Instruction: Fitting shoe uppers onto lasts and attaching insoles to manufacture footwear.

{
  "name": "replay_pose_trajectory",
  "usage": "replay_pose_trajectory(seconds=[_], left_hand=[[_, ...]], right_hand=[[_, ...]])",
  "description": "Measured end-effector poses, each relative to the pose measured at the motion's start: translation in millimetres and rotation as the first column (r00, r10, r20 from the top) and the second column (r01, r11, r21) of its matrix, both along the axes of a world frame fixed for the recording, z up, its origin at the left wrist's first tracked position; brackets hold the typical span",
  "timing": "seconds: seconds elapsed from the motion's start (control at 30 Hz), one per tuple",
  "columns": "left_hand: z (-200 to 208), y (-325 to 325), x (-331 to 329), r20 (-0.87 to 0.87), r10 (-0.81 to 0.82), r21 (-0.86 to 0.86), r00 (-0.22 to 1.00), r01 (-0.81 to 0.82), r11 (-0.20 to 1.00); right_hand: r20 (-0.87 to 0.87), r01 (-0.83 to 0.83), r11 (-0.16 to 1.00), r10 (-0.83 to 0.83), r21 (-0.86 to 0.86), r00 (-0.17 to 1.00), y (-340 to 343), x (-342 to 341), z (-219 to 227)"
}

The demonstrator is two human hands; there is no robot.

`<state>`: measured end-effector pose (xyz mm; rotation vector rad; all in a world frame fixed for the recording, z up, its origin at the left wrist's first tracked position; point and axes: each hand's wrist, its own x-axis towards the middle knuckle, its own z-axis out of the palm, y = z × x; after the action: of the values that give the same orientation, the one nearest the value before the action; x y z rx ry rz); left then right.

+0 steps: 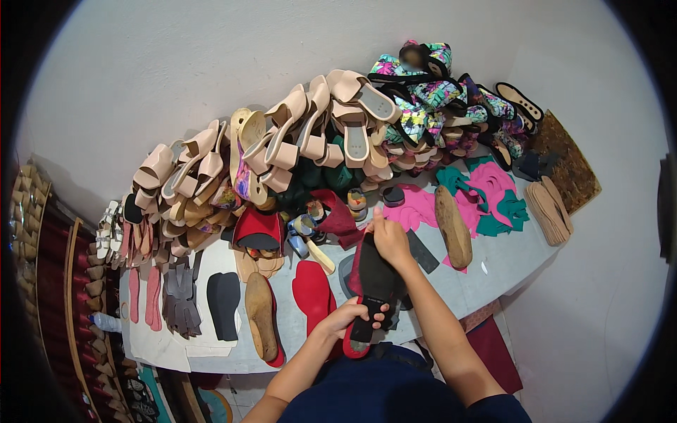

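Note:
Both my hands hold a shoe sole [372, 282] with a black top and a red underside, tilted over the front edge of the grey work table [493, 264]. My left hand [347, 317] grips its heel end near my lap, thumb across the black surface. My right hand [390, 238] pinches the toe end, fingers closed on it. A flat red insole [310, 287] lies on the table just left of my left hand. A dark strip [422, 252] lies right of my right hand.
A long heap of beige sandals [282, 141] runs along the wall, with floral slippers [437, 99] at the far right. Pink and teal cut pieces [486, 194], a wooden shoe last [453, 227], tan insoles [550, 211], black [224, 304] and brown soles [259, 314] lie on the table.

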<state>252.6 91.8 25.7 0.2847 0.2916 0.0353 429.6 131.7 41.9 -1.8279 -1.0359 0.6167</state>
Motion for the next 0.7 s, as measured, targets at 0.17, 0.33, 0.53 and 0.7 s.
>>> replay_pose_trajectory(seconds=[0.17, 0.33, 0.53, 0.7], left_hand=[[5, 1, 0, -0.012, 0.013, 0.036, 1.0, -0.012, 0.999], [-4, 3, 6, -0.178, 0.092, 0.47, 0.98, 0.003, 0.883], [-2, -1, 15, -0.323, 0.151, 0.511, 0.934, 0.038, 0.859], [-4, -1, 9, -0.292, 0.184, 0.58, 0.939, 0.021, 0.814]], right_hand=[[0.211, -0.018, 0.98, -0.025, 0.198, 0.977, -18, -25, -6], [0.178, 0.155, 0.971, -0.188, 0.182, 0.966, -21, -22, -17], [0.201, 0.123, 0.985, -0.145, 0.119, 0.969, -21, -18, -24], [0.222, 0.111, 0.972, -0.158, 0.207, 0.962, -16, -21, -28]])
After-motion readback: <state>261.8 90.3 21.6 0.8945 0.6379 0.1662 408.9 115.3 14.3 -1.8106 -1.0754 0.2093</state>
